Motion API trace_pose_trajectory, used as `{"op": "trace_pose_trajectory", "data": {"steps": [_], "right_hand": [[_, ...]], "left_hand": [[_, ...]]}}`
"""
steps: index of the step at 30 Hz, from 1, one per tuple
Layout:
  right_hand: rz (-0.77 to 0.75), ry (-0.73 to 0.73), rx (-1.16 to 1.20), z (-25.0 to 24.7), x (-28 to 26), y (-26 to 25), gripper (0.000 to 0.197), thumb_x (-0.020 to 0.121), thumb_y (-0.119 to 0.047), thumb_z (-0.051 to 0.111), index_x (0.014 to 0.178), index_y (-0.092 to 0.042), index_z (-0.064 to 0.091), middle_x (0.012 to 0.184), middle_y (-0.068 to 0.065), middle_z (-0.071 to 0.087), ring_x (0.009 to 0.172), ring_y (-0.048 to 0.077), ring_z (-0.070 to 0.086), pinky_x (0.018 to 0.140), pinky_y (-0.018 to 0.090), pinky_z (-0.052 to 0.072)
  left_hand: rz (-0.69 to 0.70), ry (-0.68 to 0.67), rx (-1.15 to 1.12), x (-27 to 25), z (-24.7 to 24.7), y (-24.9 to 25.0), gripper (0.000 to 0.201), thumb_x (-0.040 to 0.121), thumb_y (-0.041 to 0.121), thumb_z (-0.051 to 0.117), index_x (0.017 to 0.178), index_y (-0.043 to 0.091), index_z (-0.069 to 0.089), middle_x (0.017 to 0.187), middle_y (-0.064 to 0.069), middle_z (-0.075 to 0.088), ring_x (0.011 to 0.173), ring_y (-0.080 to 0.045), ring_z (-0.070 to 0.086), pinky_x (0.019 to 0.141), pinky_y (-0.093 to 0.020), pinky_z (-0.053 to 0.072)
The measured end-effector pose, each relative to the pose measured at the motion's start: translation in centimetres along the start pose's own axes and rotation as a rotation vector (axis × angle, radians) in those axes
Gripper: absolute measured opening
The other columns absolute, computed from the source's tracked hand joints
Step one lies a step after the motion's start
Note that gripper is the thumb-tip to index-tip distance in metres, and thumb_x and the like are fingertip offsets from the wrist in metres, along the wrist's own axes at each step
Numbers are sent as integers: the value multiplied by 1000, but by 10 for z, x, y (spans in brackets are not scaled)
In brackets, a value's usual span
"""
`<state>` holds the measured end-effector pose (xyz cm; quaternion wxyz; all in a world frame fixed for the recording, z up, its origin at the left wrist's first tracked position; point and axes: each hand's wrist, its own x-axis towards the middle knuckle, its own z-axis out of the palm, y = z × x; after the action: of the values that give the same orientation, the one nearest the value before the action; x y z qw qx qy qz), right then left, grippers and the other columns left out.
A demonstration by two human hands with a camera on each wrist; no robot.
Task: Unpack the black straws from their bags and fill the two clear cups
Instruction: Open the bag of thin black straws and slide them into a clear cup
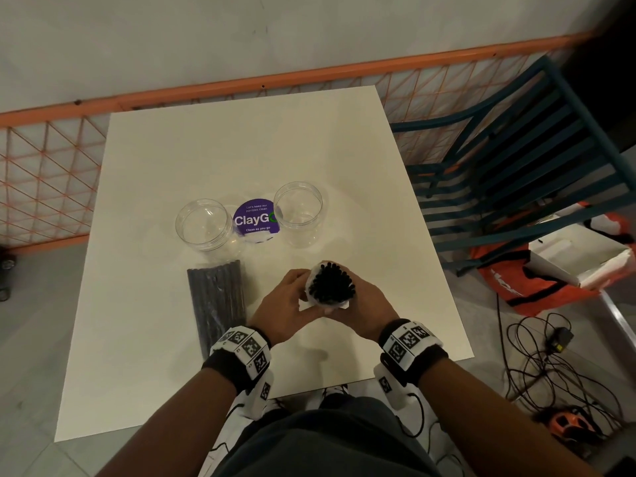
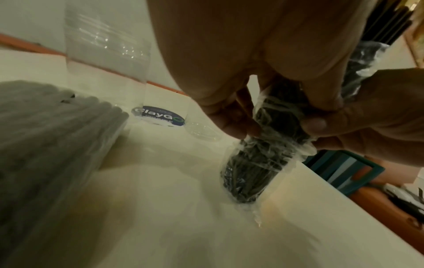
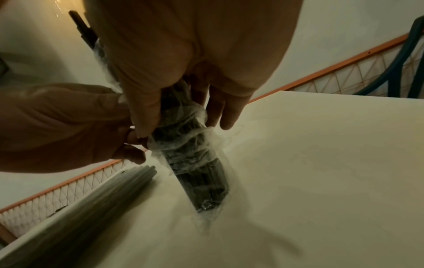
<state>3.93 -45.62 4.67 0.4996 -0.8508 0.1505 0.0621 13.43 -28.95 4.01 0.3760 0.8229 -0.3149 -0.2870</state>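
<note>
Both hands are wrapped round an upright bundle of black plastic straws [image 1: 331, 283], its crinkly clear film bag [image 2: 263, 159] bunched down and its foot on the white table [image 1: 241, 160]: left hand [image 1: 287, 304] and right hand [image 1: 359, 306] each gripping it. The thin film looks slippery (and the straws light, loose), so I'd hold mid-bundle. A second bagged bundle [image 1: 217, 297] lies beside, and the two clear plastic cups [image 1: 205, 224] stand empty beyond.
</note>
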Motion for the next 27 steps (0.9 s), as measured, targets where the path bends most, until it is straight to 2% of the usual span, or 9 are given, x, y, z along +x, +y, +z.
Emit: {"op": "trace_pose_trajectory", "data": {"steps": [5,9,12,14,16,18,20,25,27], "right_hand": [[-25,85,100,0,9,-5,85,66,-35,86,137,-32,41,126,-25,52,111,10,60,92,25,49],[127,95,40,-5,28,-18,67,62,-43,82,122,-32,53,104,-13,67,96,17,66,85,31,51],[205,137,297,-9,34,-19,57,56,-41,80,110,-28,67,102,-3,75,96,19,70,89,44,56],[181,163,423,-10,34,-23,42,62,-26,79,103,-21,72,100,3,76,98,24,71,87,52,56],[165,173,590,-13,34,-28,33,70,-11,75,102,-9,70,98,8,74,96,27,70,83,50,58],[189,143,755,-16,33,-37,32,73,-10,73,105,-11,69,98,8,74,93,25,71,73,39,59],[216,90,844,-17,32,-43,34,74,-14,73,108,-16,69,102,7,75,94,24,72,74,37,58],[136,39,715,-16,30,-56,33,84,-13,73,116,-14,66,112,10,73,102,27,70,88,45,57],[69,3,534,-18,30,-58,34,85,-32,74,115,-20,66,111,4,73,102,22,69,94,48,55]], "left_hand": [[-90,-65,-431,-7,-3,9,53,79,56,61,130,47,48,129,16,63,115,-4,61,95,-23,49],[-92,-8,-665,-8,-1,17,62,94,36,54,152,31,33,146,10,54,133,-6,50,108,-27,40],[-55,31,-439,-11,-3,12,73,80,59,61,144,30,41,141,5,55,122,-18,54,99,-36,45],[-67,71,-123,-13,-4,4,100,64,77,63,149,34,32,149,10,43,130,-17,45,107,-39,39],[-125,80,-103,-14,-4,0,121,55,80,72,154,38,17,158,4,36,137,-16,41,110,-47,41],[-184,25,-325,-16,-4,-3,123,54,58,90,151,46,16,149,2,48,118,-16,61,86,-47,59],[-205,-38,-467,-19,-2,-3,107,58,34,95,143,41,31,123,1,64,79,-14,71,58,-38,60],[-226,6,-498,-23,4,8,53,63,20,88,104,27,55,70,-6,72,50,-21,64,51,-36,55],[-257,29,-483,-23,4,11,37,66,14,84,93,23,59,62,-2,70,48,-16,63,52,-35,54]]}}
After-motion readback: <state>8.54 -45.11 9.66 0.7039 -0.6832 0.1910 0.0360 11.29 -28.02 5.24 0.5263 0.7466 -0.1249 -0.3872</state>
